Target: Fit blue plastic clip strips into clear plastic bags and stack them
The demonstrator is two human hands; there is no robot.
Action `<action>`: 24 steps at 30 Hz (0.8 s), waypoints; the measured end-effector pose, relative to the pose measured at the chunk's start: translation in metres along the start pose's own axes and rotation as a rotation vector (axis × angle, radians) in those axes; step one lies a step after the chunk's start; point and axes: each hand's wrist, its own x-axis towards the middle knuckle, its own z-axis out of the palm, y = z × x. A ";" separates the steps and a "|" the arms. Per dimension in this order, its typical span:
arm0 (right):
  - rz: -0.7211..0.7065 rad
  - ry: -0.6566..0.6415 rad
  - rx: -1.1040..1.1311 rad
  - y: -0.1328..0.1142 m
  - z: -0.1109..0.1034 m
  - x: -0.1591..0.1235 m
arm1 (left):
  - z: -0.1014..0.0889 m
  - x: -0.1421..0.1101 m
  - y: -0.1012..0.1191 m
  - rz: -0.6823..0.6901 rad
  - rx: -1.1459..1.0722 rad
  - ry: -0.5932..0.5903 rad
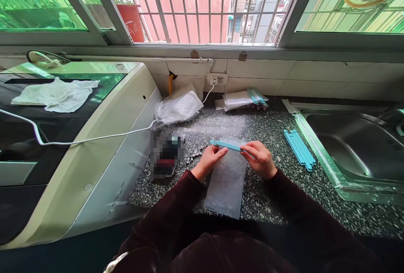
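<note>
Left of the frosted plastic bag, small shiny beads lie close to the left hand, which could scatter them by swinging outward. At the bag's upper left, that hand grasps a light-blue plastic strip between thumb and fingers; uneven pressure could skew it. At the bag's upper right, the right hand pinches the strip's other end; a hard pull could crease the bag. The strip spans the bag's upper part, long axis nearly crosswise, rounded tip pointing left, right end slightly nearer the wearer.
</note>
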 end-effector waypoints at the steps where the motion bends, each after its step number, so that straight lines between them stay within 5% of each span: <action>1: -0.003 -0.008 -0.008 0.000 0.000 0.000 | 0.000 0.000 0.000 0.008 0.003 0.010; 8: -0.026 -0.033 -0.074 0.000 0.001 -0.002 | -0.004 0.004 -0.007 0.027 0.091 0.159; 13: -0.016 -0.033 -0.029 -0.002 0.002 -0.003 | -0.004 0.003 -0.006 0.062 0.081 0.143; 19: 0.452 0.057 0.245 0.002 -0.006 -0.001 | -0.008 0.002 -0.005 0.059 0.112 0.065; 24: 0.799 -0.318 0.730 0.005 -0.012 0.009 | -0.008 0.000 0.002 0.043 0.126 -0.056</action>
